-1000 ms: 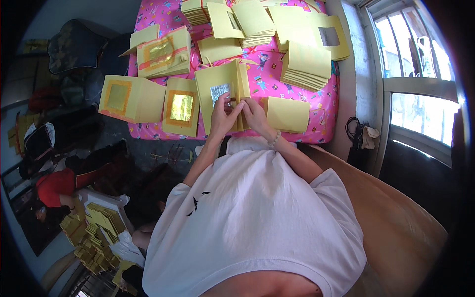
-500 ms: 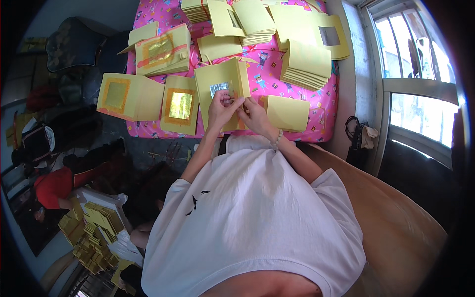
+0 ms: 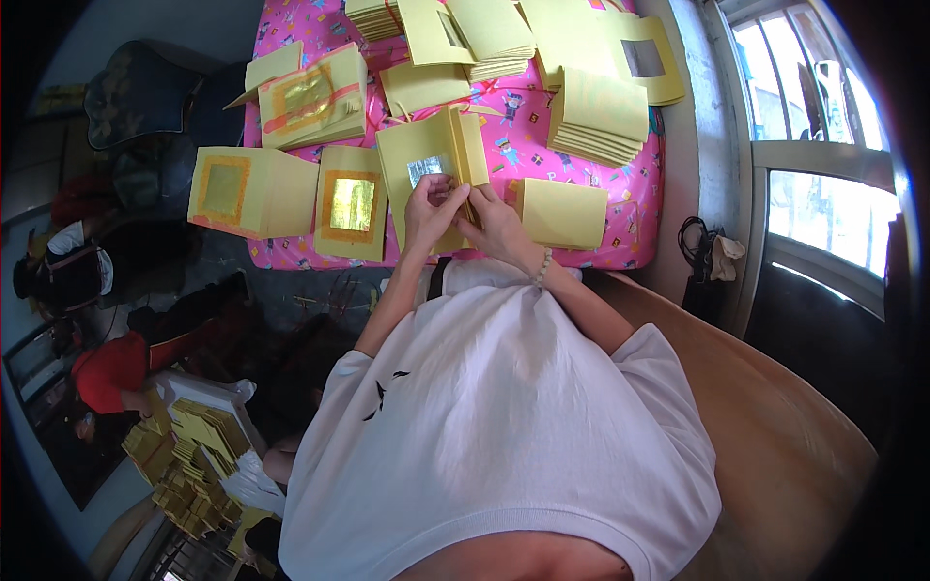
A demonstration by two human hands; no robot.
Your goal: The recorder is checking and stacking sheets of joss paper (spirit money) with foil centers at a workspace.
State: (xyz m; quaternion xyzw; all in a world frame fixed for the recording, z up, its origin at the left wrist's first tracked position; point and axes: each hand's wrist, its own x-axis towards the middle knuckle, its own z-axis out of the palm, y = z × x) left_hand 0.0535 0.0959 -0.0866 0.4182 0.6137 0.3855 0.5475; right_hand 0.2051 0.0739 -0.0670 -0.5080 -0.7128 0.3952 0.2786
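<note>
On the pink patterned cloth, just in front of me, lies a yellow paper sheet (image 3: pixel 402 145) bearing a silver foil patch (image 3: pixel 423 168). Its right part is raised in a narrow upright fold. My left hand (image 3: pixel 430 211) has its fingers curled together at this fold, below the foil. Close against it, my right hand (image 3: pixel 496 225) pinches the same fold from the right side, a beaded bracelet on its wrist. Both hands partly hide the sheet's lower half. Left of it lies a yellow sheet with a gold foil square (image 3: pixel 354 205) framed in orange.
A folded yellow paper (image 3: pixel 564 215) lies right of my hands. Farther back are a fanned paper stack (image 3: pixel 601 111) and a red-marked stack (image 3: pixel 320 97). The pink-covered table (image 3: pixel 630 218) meets a windowed wall at right. At lower left, a person in red (image 3: pixel 108 373) sits by piled yellow papers (image 3: pixel 189 484).
My hands have shifted slightly left along with the pinched part of the sheet. The fold now stands up more narrowly. The view has tilted a little.
</note>
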